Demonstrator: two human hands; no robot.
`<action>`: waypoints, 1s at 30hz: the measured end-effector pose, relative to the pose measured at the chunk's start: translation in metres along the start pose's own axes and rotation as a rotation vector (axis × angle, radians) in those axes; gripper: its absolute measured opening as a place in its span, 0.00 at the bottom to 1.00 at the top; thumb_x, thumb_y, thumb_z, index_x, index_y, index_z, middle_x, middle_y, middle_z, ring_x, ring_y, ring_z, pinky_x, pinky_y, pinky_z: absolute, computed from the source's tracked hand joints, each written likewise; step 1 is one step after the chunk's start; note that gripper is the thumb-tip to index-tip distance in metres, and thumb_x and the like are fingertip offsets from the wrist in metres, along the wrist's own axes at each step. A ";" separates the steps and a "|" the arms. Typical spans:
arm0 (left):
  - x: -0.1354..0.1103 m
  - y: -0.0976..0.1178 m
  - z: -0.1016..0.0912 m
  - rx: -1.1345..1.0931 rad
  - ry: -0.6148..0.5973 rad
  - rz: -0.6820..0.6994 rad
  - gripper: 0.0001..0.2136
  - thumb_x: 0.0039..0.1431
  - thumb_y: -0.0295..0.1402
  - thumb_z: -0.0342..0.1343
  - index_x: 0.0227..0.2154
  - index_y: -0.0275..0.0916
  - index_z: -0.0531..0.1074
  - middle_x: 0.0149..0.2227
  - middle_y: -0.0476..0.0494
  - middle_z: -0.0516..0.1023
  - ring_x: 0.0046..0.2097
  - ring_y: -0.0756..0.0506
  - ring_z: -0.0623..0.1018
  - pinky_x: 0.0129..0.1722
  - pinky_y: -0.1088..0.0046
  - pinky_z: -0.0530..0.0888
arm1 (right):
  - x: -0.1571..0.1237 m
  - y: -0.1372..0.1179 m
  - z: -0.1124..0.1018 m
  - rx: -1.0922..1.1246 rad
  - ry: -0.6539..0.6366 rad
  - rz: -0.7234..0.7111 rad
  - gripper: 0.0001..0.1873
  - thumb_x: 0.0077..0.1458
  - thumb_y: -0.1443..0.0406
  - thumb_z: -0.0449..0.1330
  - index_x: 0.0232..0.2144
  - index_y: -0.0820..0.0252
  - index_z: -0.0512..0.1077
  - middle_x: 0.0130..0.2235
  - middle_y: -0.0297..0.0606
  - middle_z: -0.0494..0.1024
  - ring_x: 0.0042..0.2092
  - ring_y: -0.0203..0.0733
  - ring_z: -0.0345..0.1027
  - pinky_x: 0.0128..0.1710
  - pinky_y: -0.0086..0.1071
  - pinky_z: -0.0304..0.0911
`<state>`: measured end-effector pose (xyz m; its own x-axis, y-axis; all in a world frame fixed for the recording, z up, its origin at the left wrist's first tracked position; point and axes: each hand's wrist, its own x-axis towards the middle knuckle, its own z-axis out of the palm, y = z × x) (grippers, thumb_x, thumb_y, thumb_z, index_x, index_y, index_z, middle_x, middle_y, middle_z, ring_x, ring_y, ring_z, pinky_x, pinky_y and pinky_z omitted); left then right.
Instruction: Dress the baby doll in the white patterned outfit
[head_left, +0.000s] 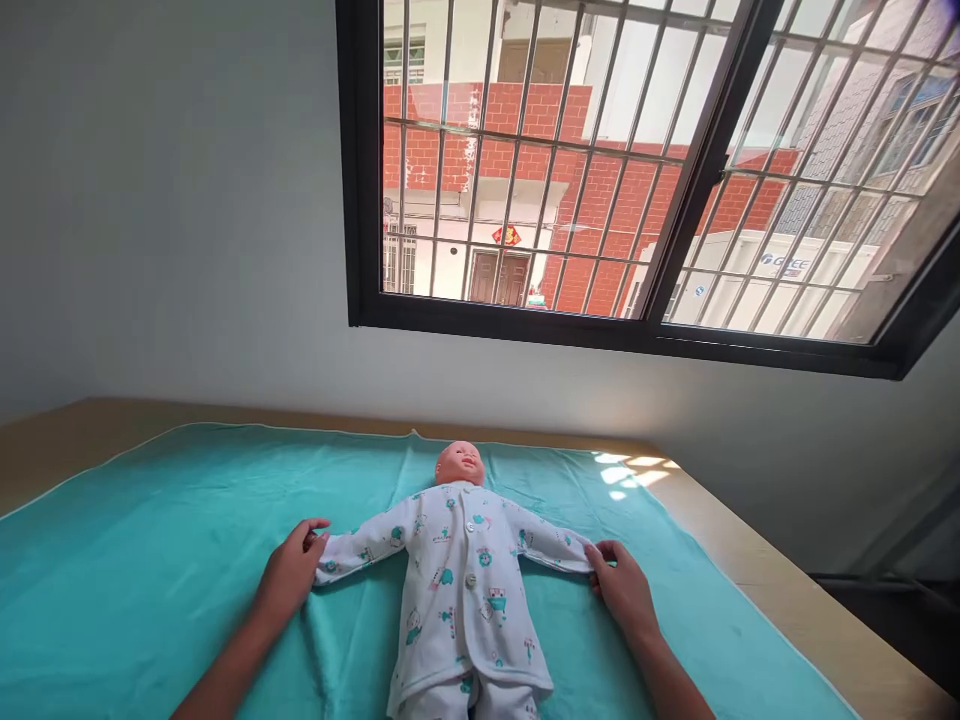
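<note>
A baby doll [460, 464] lies on its back on a teal cloth [187, 560], its head toward the wall. It wears a white pajama top [450, 600] printed with small teal and red figures, with buttons down the front, and matching pants [442, 700] cut off by the lower edge of the view. Both sleeves are stretched out to the sides. My left hand [292, 565] is closed on the end of the sleeve at the left. At the right, my right hand [621, 590] pinches the other sleeve's cuff. The doll's hands are not visible.
The cloth covers most of a wooden table [795, 580], whose bare edge shows at the right and back. Behind stands a pale wall [172, 220] with a black-framed, barred window [517, 335]. Sunlight patches fall at the table's back right.
</note>
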<state>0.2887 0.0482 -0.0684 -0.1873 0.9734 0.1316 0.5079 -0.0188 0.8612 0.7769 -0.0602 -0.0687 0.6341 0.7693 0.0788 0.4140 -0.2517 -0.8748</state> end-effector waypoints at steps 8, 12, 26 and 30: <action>0.006 0.006 -0.015 -0.124 0.207 -0.069 0.17 0.46 0.47 0.51 0.33 0.40 0.69 0.36 0.42 0.77 0.41 0.40 0.77 0.39 0.68 0.74 | 0.013 0.007 -0.011 0.014 0.196 0.001 0.27 0.46 0.43 0.55 0.36 0.59 0.70 0.34 0.40 0.78 0.25 0.43 0.69 0.28 0.37 0.63; 0.008 0.003 -0.013 -0.110 0.198 -0.078 0.18 0.46 0.47 0.50 0.33 0.39 0.69 0.37 0.41 0.76 0.42 0.39 0.76 0.41 0.67 0.74 | 0.015 0.008 -0.011 -0.029 0.265 -0.030 0.26 0.46 0.43 0.55 0.34 0.60 0.71 0.30 0.40 0.77 0.28 0.45 0.69 0.32 0.38 0.62; 0.005 -0.016 -0.005 0.151 0.167 0.052 0.19 0.51 0.44 0.49 0.43 0.39 0.67 0.34 0.45 0.70 0.37 0.40 0.75 0.38 0.64 0.74 | 0.015 0.013 -0.006 -0.250 0.267 -0.217 0.22 0.49 0.50 0.51 0.36 0.61 0.70 0.37 0.43 0.74 0.34 0.47 0.67 0.35 0.39 0.63; 0.003 -0.022 -0.006 0.430 0.251 0.106 0.18 0.57 0.35 0.42 0.47 0.37 0.67 0.45 0.37 0.69 0.43 0.40 0.76 0.43 0.64 0.74 | 0.005 0.005 0.002 -0.406 0.403 -0.472 0.21 0.57 0.56 0.46 0.42 0.62 0.70 0.46 0.50 0.70 0.45 0.53 0.67 0.43 0.44 0.65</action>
<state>0.2720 0.0497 -0.0840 -0.2853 0.8856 0.3664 0.8251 0.0324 0.5641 0.7812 -0.0566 -0.0734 0.4872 0.5938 0.6404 0.8611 -0.2048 -0.4653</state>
